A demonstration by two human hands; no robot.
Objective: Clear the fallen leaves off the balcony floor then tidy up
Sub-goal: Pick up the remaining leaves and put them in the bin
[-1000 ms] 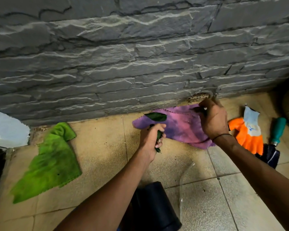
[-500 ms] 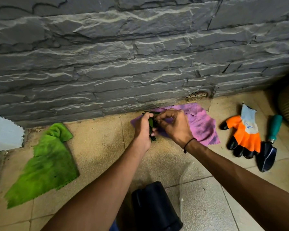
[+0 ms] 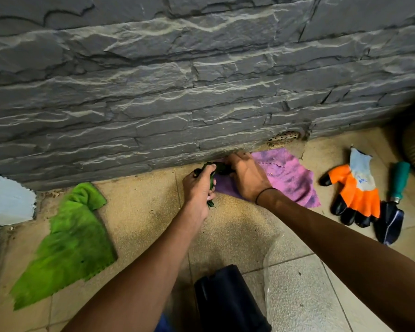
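My left hand [image 3: 200,188] grips a bunch of dark green leaves [image 3: 211,185], whose tips stick out below the fist. My right hand [image 3: 246,176] reaches in from the right, its fingertips on a leaf at the top of that bunch, close to the foot of the grey stone wall [image 3: 201,92]. Both hands hover over the left edge of a purple cloth [image 3: 290,176] lying on the beige tiled floor [image 3: 141,212]. What the right fingers do with the leaf is partly hidden.
A green cloth [image 3: 67,245] lies on the floor at left. An orange, white and black glove [image 3: 355,190] and a teal-handled trowel [image 3: 393,202] lie at right. A black pot [image 3: 230,300] is near my body. A drain grate [image 3: 284,136] sits in the wall base.
My right hand left the drain area and came left to meet my left hand. The leaf that lay on the purple cloth has joined the bunch.
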